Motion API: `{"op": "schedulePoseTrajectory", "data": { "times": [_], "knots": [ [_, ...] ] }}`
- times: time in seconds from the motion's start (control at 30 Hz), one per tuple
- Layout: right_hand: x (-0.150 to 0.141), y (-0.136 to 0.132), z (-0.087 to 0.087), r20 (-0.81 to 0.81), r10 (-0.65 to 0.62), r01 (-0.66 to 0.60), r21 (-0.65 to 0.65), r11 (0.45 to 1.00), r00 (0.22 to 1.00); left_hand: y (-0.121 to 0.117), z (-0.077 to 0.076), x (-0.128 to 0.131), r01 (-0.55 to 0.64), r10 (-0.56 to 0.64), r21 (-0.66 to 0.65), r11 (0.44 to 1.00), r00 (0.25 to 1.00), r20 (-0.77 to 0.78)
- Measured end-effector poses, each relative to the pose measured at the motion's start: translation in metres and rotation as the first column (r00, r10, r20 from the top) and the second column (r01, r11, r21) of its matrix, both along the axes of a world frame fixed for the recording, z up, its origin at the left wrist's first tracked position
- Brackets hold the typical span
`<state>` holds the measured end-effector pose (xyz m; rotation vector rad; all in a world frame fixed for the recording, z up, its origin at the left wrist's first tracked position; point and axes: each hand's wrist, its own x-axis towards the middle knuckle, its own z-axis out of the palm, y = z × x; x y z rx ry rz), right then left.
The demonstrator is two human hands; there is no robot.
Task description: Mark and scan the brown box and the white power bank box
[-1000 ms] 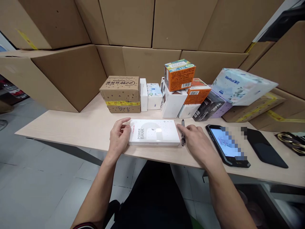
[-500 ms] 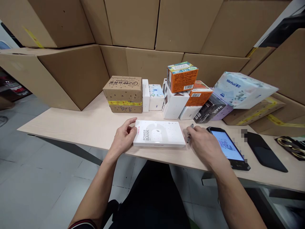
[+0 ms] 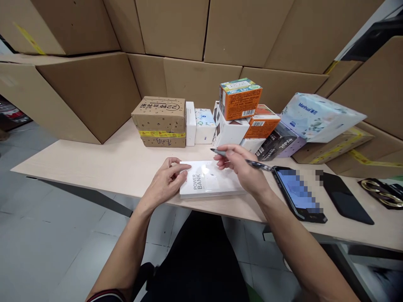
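Note:
A flat white power bank box point(image 3: 206, 186) lies near the front edge of the table. My left hand point(image 3: 165, 182) is closed at its left end, with thumb and forefinger lying over the top. My right hand point(image 3: 244, 165) is above the right part of the box, pinching a dark pen point(image 3: 260, 165). The pen is nearly level; its tip points left and its back end juts out beyond the hand. Part of the box is covered by my right hand.
Behind stand a brown carton point(image 3: 162, 121), several white boxes and stacked orange boxes point(image 3: 241, 102). A tissue pack point(image 3: 321, 117) rests at the back right. On the right lie a phone-like handheld point(image 3: 297, 195), a dark slab point(image 3: 346, 197) and a gold-ringed item point(image 3: 379, 192). Cardboard encloses the back.
My right hand has lifted the pen from beside the box and brought it left, over the box. My left forefinger and thumb now reach further onto the top of the box.

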<state>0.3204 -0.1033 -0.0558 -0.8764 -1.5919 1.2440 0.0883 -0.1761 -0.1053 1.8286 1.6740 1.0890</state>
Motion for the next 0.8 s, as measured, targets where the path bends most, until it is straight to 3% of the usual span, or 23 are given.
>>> {"op": "schedulePoseTrajectory", "data": {
  "times": [0.17,0.27,0.5,0.8],
  "knots": [
    [-0.018,0.009,-0.019,0.086,-0.014,0.023,-0.098,0.995,0.996,0.0,-0.001,0.001,-0.011,0.011,0.003,1.0,0.999,-0.035],
    [-0.02,0.008,-0.027,0.102,-0.039,0.047,-0.076,0.996,0.994,0.0,-0.002,0.001,-0.016,0.016,0.007,1.0,0.999,-0.045],
    [-0.019,0.004,-0.025,0.271,-0.056,0.035,0.084,0.996,0.961,-0.001,-0.004,0.001,-0.011,0.012,0.017,1.0,0.999,-0.041],
    [-0.019,0.005,-0.022,0.359,-0.04,0.002,0.105,0.995,0.933,-0.002,-0.002,0.002,-0.014,0.015,0.013,1.0,0.998,-0.061]
  ]
}}
